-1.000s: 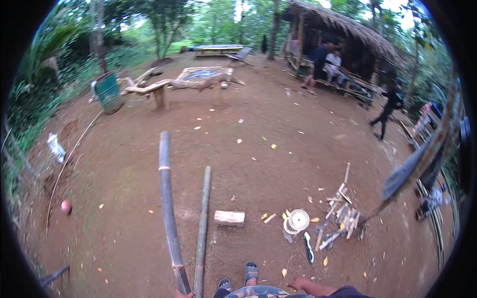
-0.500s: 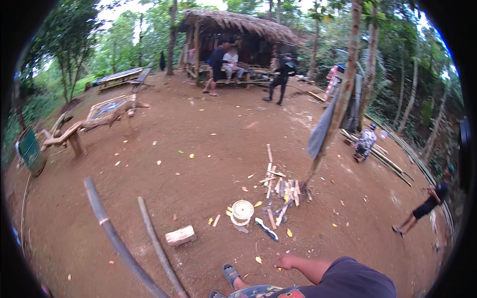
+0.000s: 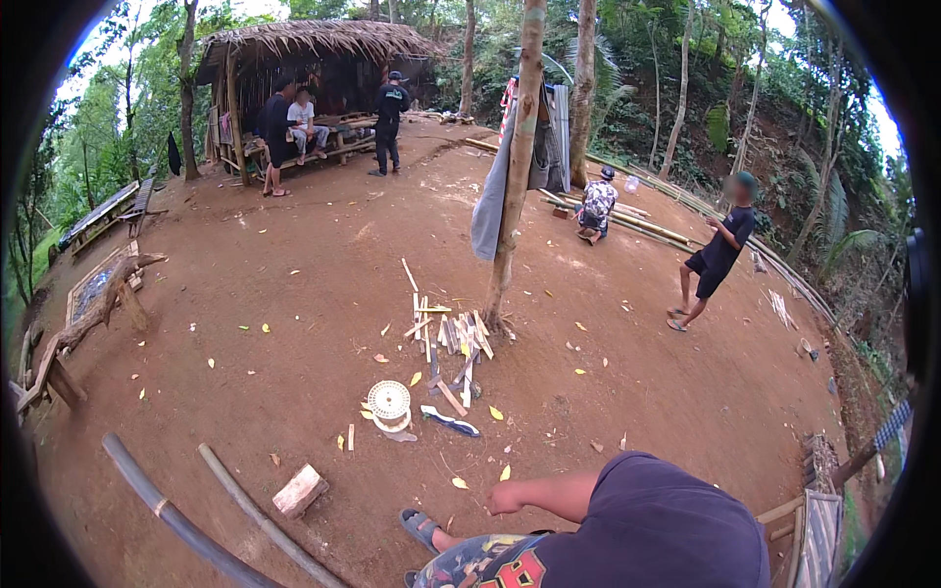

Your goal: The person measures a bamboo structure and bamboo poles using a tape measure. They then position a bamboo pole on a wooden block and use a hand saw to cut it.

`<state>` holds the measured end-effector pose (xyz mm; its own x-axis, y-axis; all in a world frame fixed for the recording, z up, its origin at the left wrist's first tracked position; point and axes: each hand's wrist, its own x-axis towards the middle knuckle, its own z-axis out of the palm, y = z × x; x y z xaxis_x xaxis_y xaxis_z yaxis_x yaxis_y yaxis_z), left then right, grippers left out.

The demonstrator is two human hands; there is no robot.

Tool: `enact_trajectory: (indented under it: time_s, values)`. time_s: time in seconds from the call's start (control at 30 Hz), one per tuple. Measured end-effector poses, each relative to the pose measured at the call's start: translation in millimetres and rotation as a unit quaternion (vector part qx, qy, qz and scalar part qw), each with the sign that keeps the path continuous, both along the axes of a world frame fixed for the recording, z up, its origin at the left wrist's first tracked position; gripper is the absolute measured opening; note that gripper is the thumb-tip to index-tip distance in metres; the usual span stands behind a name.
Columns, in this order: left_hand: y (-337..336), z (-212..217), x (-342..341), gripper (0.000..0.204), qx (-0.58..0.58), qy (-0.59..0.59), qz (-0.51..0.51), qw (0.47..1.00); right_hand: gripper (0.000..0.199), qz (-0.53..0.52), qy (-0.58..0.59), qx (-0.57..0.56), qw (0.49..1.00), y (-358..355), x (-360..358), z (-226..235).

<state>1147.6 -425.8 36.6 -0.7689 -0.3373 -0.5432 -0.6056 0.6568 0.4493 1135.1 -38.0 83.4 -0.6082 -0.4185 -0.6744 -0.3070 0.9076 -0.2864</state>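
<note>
Along the near edge, cut off by the frame: dark shirt (image 3: pixel 657 529), patterned shorts (image 3: pixel 480 570), one sandalled foot (image 3: pixel 420 527) on the red-brown dirt ground (image 3: pixel 294 294). Left hand out of sight altogether. Dark pipe (image 3: pixel 172 512) and bamboo pole (image 3: pixel 257 517), near left, both running out of the bottom of the view, ends unseen.

Right hand (image 3: pixel 505 500) out at the end of a bare forearm reaching leftward from the shirt, low over the dirt. Fingers curled loosely inward, not spread; too small to make out more. Nothing visible in it, touching nothing. Nearest to it, two yellow leaves (image 3: pixel 459 482) just to the left and slightly farther off. Well apart to the far left of the hand, a blue-and-pale tool (image 3: pixel 451 422) flat on the dirt, kind unclear.

Just left of the tool, a round pale woven thing (image 3: pixel 389 400), lying flat; reel or shallow basket, cannot tell, contents not readable. Farther off, a loose pile of split sticks (image 3: pixel 456 343) at the foot of a tree trunk (image 3: pixel 517 167), grey cloth (image 3: pixel 490 206) hanging on the trunk. Small wooden block (image 3: pixel 299 490) near left, beside the bamboo pole.

Far left, a thatched hut (image 3: pixel 314 44) with people (image 3: pixel 299 127) under and beside the roof, details lost in shade. To the right, a standing person (image 3: pixel 720 250); beyond the trunk, a crouching person (image 3: pixel 596 204).
</note>
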Motion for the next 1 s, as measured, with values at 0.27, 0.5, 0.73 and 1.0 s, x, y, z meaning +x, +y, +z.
enact_trajectory:
  time_s: [0.27, 0.5, 0.73, 1.0]
  values:
    - [0.0, -15.3, 24.9, 0.094, 0.005, -0.032, 0.023, 0.999, 0.057, -0.122, -0.034, 0.076, 0.989, 27.7, 16.9, 34.9]
    - [-11.3, -27.3, 65.9, 0.094, 0.015, -0.068, 0.082, 0.994, 0.061, -0.146, -0.007, 0.027, 0.989, 37.0, 20.1, 34.1]
    - [-15.5, -31.6, 87.1, 0.095, 0.013, -0.089, 0.119, 0.989, 0.069, -0.152, -0.028, 0.038, 0.987, -2.9, -8.3, 64.6]
    - [-14.2, -38.5, 94.5, 0.095, 0.015, -0.1, 0.145, 0.984, 0.069, -0.146, -0.036, 0.035, 0.988, -5.7, -15.8, 61.0]
